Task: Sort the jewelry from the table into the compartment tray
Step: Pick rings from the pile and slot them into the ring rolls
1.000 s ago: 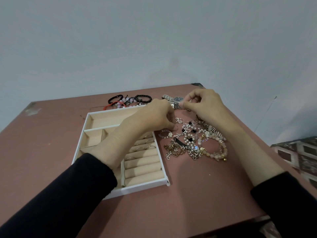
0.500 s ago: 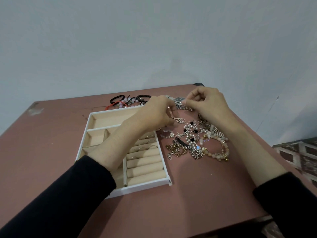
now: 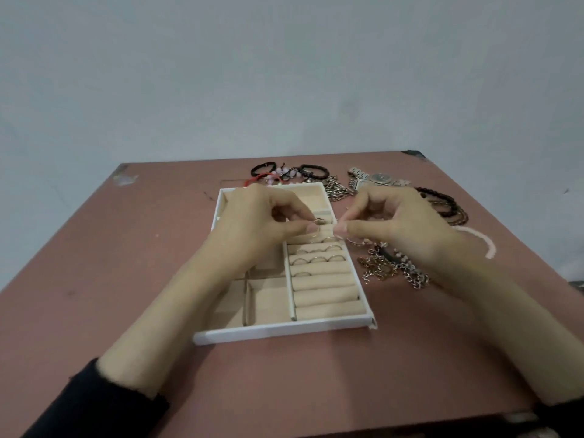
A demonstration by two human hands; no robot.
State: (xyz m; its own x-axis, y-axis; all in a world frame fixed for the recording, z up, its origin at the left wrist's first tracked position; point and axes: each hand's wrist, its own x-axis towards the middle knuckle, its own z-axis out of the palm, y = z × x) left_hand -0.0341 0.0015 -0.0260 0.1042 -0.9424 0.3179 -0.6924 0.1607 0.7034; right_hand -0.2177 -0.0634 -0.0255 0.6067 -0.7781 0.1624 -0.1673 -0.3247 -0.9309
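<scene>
The 2 hands nearly meet above the white compartment tray (image 3: 284,331). The left hand (image 3: 265,222) pinches a small ring (image 3: 319,220) between thumb and forefinger over the far ring rolls (image 3: 325,281), where other rings (image 3: 331,248) already sit in the slots. The right hand (image 3: 398,226) hovers at the tray's right wall with its fingers curled and thumb tip against forefinger; whether it holds anything cannot be told. Tangled chains (image 3: 392,268) lie just beside that wall, partly under the right wrist. A watch (image 3: 379,178), black bracelets (image 3: 284,170) and dark beads (image 3: 442,203) lie towards the table's far edge. Brown tabletop (image 3: 126,263) shows wide to the tray's left and along the near edge.
</scene>
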